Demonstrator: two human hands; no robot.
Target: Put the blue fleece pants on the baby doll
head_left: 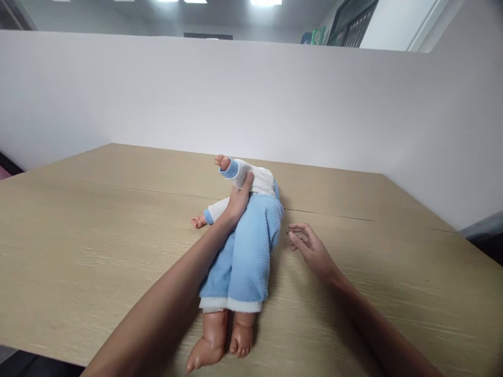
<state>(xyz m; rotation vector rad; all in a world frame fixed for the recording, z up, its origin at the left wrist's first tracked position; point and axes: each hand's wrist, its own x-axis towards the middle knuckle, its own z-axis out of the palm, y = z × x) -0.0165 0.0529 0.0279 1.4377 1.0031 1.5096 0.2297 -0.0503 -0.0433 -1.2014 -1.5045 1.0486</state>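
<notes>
A baby doll (251,251) in light blue fleece trousers and a white top with blue cuffs lies tilted on its side on the wooden table, feet toward me. Its head does not show. My left hand (239,198) grips the doll at the front of its torso, thumb on the white top, other fingers hidden. Both doll arms point to the left, one raised and one near the table. To the right of the doll's hip, my right hand (308,243) is held apart from it, fingers loosely curled with a gap to the thumb and nothing between them.
The pale wooden table (118,220) has thin seams running across it. A white partition (196,94) rises along its far edge and right side. Beyond the partition are ceiling lights (266,2) and a green packet (317,35).
</notes>
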